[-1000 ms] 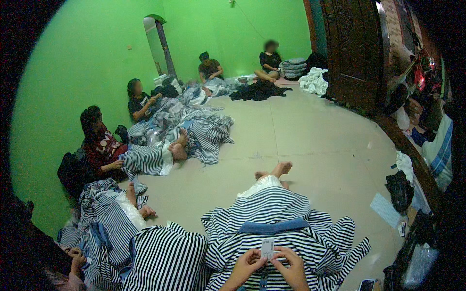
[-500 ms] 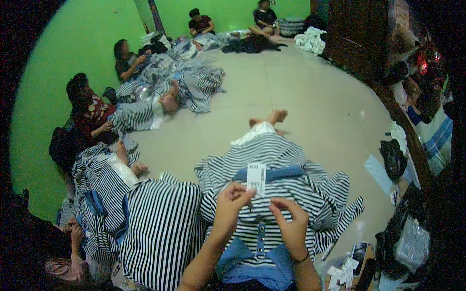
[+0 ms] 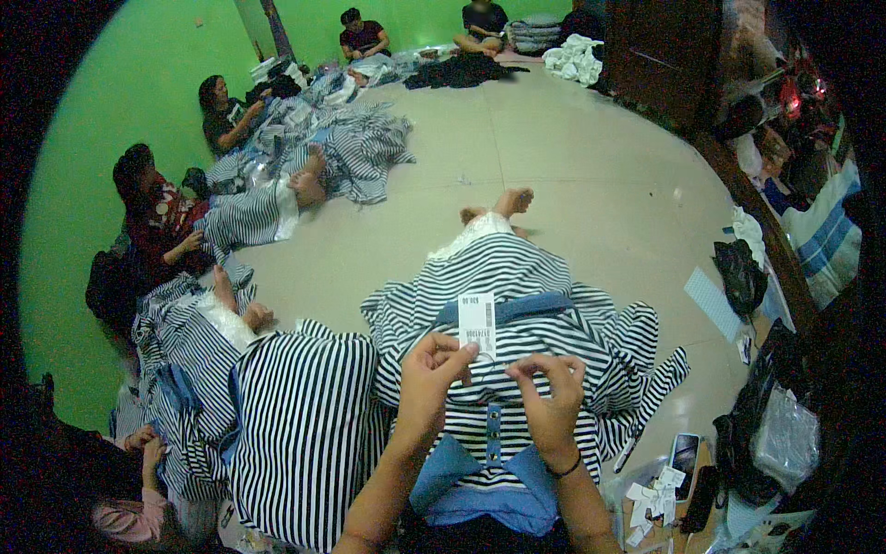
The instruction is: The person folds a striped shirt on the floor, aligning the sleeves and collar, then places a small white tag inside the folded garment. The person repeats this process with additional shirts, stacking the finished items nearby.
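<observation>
Between the thumb and fingers of my left hand (image 3: 432, 374) is a white printed paper tag (image 3: 476, 319), standing up above a black-and-white striped garment (image 3: 508, 268). To its right my right hand (image 3: 551, 397) pinches with thumb and forefinger. A thin dark line, perhaps the tag's string, shows between the hands, but what the right fingers hold is too small to make out. The striped garment lies spread over my legs, with a blue collar (image 3: 531, 475) and a buttoned blue placket (image 3: 495, 434) nearest me.
On the left lies a plump striped heap (image 3: 300, 434), beside a co-worker's hands (image 3: 143, 441). Other people sit along the green wall among striped clothes (image 3: 360, 148). At right are loose white tags (image 3: 651, 508), a phone (image 3: 684, 452), a black plastic bag (image 3: 738, 277) and a clear packet (image 3: 786, 448).
The whole view has shifted slightly. My left hand still pinches the tag, which now faces me a little more squarely. My right hand stays pinched, a little closer to the tag.
</observation>
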{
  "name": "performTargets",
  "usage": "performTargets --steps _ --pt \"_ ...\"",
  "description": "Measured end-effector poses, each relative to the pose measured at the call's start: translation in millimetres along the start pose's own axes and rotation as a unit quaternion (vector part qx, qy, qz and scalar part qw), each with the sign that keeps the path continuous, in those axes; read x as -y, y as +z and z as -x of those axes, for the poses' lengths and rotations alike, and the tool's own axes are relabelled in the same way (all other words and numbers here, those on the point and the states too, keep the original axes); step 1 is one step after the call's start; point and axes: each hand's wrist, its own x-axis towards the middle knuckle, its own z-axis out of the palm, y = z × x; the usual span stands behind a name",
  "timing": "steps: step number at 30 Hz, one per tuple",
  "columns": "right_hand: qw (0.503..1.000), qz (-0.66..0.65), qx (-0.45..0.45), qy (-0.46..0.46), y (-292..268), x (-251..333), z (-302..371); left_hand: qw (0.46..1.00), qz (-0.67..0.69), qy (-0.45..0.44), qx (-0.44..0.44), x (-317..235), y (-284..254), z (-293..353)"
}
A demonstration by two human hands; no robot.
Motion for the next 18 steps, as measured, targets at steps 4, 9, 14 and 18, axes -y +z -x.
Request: performTargets --steps 4,9,14,18 --pt "0.997 -0.035 0.021 -0.059 2.8 -2.4 0.9 1.0 -0.005 -0.014 0.002 2.9 0.4 -1.6" --pt "0.993 -0.071 0.041 -0.082 1.2 -5.8 -1.6 0.999 0.034 -0.032 0.007 16.1 -4.2 -12.1" --pt "0.975 -0.19 0.08 -0.085 0.6 -12.0 -2.9 0.989 0.07 -0.13 0.006 46.2 -14.8 -24.8" --pt "0.972 -0.21 0.095 -0.051 9.5 -22.6 0.4 0.972 0.035 -0.228 0.046 62.2 -22.4 -32.1"
